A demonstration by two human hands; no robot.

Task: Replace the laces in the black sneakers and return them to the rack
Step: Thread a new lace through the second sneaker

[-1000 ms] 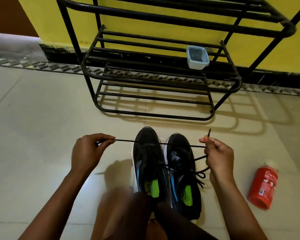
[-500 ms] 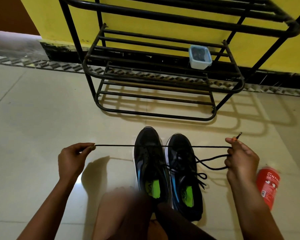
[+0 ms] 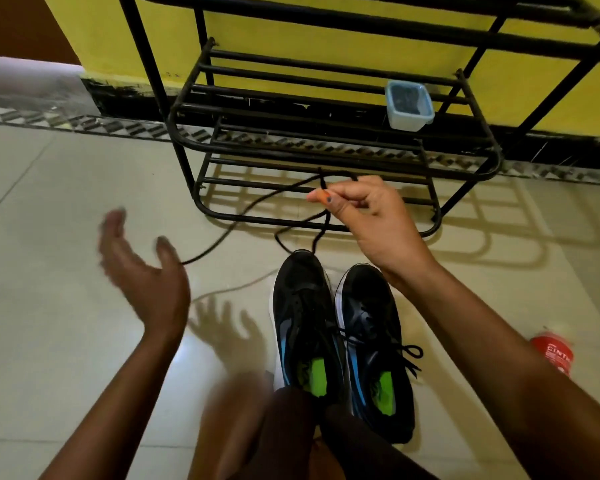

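Two black sneakers with green insoles stand side by side on the tiled floor, the left sneaker (image 3: 303, 323) and the right sneaker (image 3: 374, 341), toes toward the black metal rack (image 3: 326, 143). My right hand (image 3: 368, 209) is raised above the toes and pinches a loose black lace (image 3: 257, 202) near its end. The lace loops from my fingers and swings out to the left in the air. My left hand (image 3: 142, 271) is spread open, palm up, blurred, holding nothing; the lace's free end passes by its thumb. The right sneaker has a lace tied in it.
A small pale-blue plastic tub (image 3: 408, 105) sits on the rack's middle shelf at the right. A red can (image 3: 553, 353) lies on the floor right of the shoes. A yellow wall stands behind the rack. My knees fill the bottom edge.
My left hand has let go of the lace and opened. My right hand has lifted up and toward the middle, and the lace, taut before, now hangs slack and swings.
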